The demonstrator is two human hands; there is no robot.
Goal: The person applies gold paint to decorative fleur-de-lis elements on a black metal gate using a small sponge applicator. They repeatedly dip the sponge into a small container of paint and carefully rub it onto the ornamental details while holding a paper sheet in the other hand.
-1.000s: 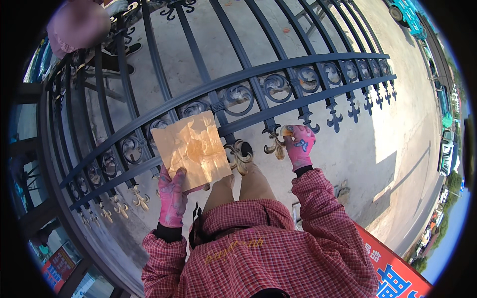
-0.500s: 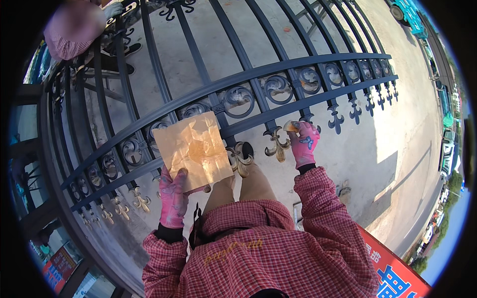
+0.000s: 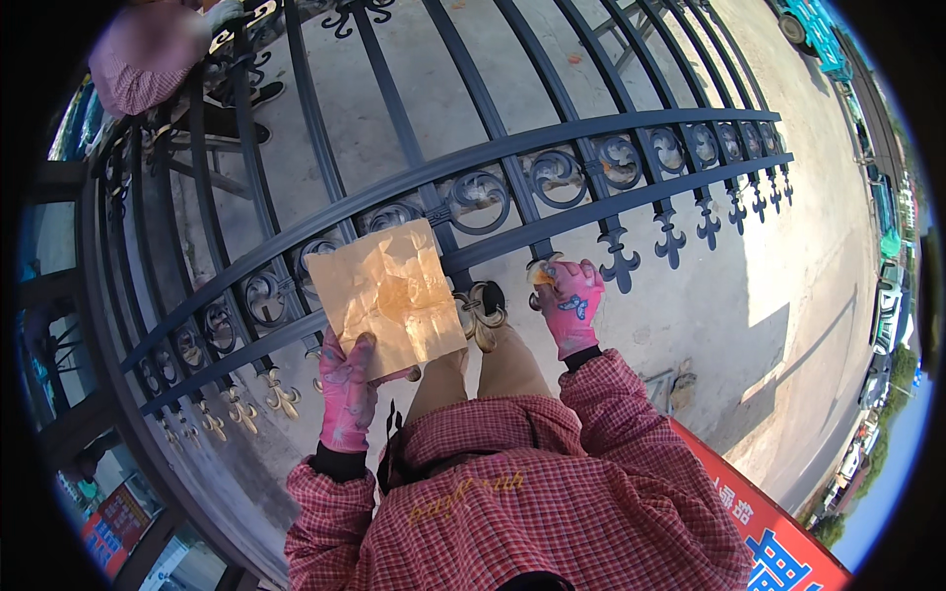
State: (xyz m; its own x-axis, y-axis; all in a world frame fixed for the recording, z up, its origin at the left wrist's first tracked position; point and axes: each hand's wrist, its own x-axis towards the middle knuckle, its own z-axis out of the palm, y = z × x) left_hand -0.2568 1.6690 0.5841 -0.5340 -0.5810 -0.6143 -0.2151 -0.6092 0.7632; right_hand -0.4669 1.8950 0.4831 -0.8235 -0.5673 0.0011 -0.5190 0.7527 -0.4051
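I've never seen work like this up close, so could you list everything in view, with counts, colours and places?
metal railing panel: one, dark grey, across the middle and top
scroll ornaments: a row, dark grey, between its rails
fleur-de-lis finials: several, some gold-tinted, others dark, along its near edge
paper sheet: one, brown with a golden smear, in the left hand
small pad: one, yellowish, material unclear, in the right hand
co-worker: one, pinkish top, upper left
vehicles: several, one teal, right edge
signboard: one, red, lower right
concrete ground: grey, beneath
checked top: one, red, bottom centre
hands: two, pink-gloved, left and right of centre
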